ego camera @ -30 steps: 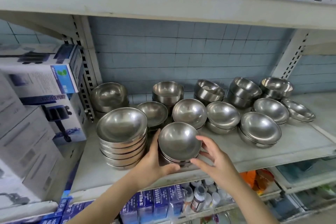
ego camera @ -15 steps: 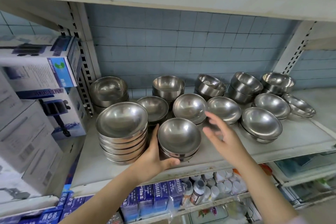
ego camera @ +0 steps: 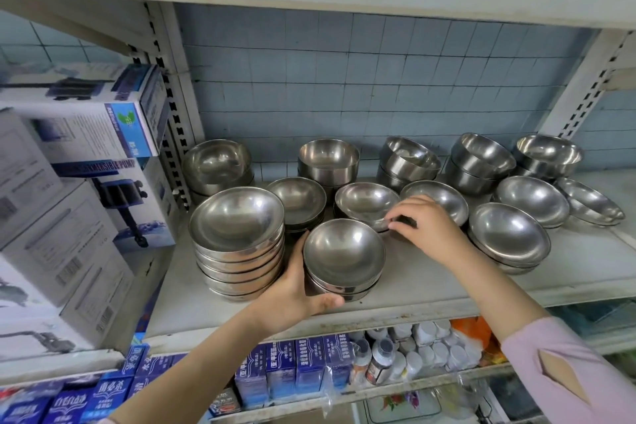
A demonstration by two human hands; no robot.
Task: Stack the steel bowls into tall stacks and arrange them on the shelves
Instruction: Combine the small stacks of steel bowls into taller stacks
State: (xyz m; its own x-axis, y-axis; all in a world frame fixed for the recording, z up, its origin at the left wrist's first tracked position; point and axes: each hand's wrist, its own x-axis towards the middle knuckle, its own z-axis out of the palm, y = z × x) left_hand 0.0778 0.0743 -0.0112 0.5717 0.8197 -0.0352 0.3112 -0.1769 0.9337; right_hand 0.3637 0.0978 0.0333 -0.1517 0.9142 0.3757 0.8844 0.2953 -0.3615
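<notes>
1. I see the left hand (ego camera: 292, 289) cupped around the side of a short stack of bowls (ego camera: 344, 258) at the front of the shelf (ego camera: 430, 289), thumb along its near base and fingers hidden behind it, so its grip presses on that stack.
2. The right hand (ego camera: 426, 227) reaches to the bowl behind (ego camera: 366, 205), fingertips curled at its near rim; I cannot tell whether they have pinched it.
3. A taller stack (ego camera: 237, 241) stands just beside the left hand, and more bowls sit in low piles toward the tiled wall (ego camera: 344, 79).
4. I judge these bowls light, stiff and slick, and likely to slide on each other.
5. I would take the rim, thumb inside and fingers under, and steady the receiving stack low on its side.
</notes>
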